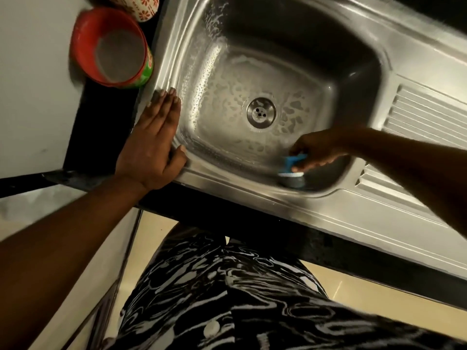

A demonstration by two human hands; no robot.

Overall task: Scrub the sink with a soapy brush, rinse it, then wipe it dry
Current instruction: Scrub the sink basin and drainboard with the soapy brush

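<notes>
The right hand [318, 150] has its grip clamped round a blue brush [293, 166], whose blurred head sits low against the near wall of the steel sink [252, 195], at about five o'clock from the drain [261, 112]; suds [209, 72] bead the basin floor and the wall at eleven o'clock; the left hand [151, 145] lies flat on the rim at eight o'clock, fingers straight, holding nothing; a red tub [111, 49] and a patterned cup [136, 6] stand on the dark surface [101, 127] at ten o'clock.
</notes>
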